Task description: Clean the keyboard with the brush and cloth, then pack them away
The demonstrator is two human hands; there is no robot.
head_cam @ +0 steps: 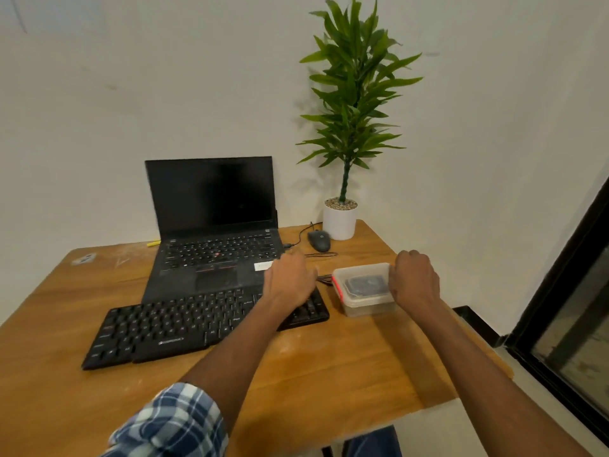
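Plaid-sleeved and bare-forearmed, a person (171, 420) seated at a wooden desk (329, 367) reaches both hands toward a lidded clear plastic container (362, 290) with a red-edged lid, which sits just beside the right end of a black external keyboard (197, 328). Seen from behind the knuckles, the right hand (416, 279) has its fingers curled against the container's right side and appears to grip it; the left hand (290, 278) hovers over the keyboard's right end, fingers curled under, and whether it holds anything cannot be told. A dark object shows through the lid; the brush and cloth are not in view on the desk and, by this judgement, are likely inside, though the contents are too blurred to name. The step in hand looks like opening the container, so the task is only beginning. Done well, the right hand would steady the box flat on the desk while the left lifts the lid from its near-left corner, peeling upward rather than tugging sideways, since a loose black cable (324, 278) lies just left of the box. Behind the keyboard stands an open black laptop (214, 225), screen dark; a black mouse (319, 240) and a potted plant (346, 127) in a white pot sit near the desk's far corner.
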